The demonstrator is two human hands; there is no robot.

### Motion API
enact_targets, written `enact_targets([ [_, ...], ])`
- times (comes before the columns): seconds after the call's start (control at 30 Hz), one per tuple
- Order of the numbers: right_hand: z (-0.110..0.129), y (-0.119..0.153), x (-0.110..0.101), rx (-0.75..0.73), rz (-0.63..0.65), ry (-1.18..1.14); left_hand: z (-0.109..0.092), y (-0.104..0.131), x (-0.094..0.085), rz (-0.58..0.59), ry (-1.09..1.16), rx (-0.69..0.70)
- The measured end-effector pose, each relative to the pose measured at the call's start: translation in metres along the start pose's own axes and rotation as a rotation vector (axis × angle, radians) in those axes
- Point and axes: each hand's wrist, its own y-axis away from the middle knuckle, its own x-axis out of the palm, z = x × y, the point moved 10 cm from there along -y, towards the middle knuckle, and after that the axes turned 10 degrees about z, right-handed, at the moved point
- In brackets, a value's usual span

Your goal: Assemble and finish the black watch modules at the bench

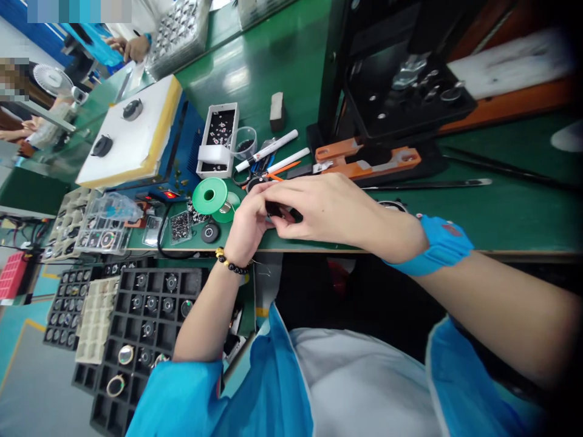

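My left hand (250,221) and my right hand (314,206) meet over the front edge of the green bench. Between their bent fingers is a small black part (273,209); the fingers cover most of it, so its kind cannot be made out. Just left of my left hand stand a green spool of solder wire (210,195) and a round black watch case (210,232). Behind the fingers lie scissors (255,182), partly hidden. An orange fixture (368,159) sits beyond my right hand, with tweezers (455,184) to its right.
A blue heating box (182,152) with a white top carries two black watch cases. Nearby are a white parts tray (230,112) and white pens (273,149). A black press (405,109) towers at right. Black compartment trays (118,328) stand lower left. Another person's hand (136,48) is far left.
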Motion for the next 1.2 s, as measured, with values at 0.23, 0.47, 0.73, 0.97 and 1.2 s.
enact_targets([
  [0.23,0.010,0.001,0.002,-0.029,-0.053,0.115,0.001,-0.001,0.000,0.052,0.011,0.025],
  [0.47,0.014,0.001,0.003,-0.044,-0.073,0.098,0.005,-0.002,-0.003,0.029,-0.015,0.003],
  [0.73,0.013,0.000,0.005,-0.021,-0.051,0.074,0.003,-0.001,-0.003,0.032,-0.009,0.018],
  [0.97,0.009,0.000,0.007,0.018,-0.026,0.066,0.001,-0.001,-0.002,0.033,-0.002,0.020],
  [1.2,-0.003,0.001,0.007,0.082,-0.032,-0.037,0.002,-0.001,0.000,0.074,0.044,0.026],
])
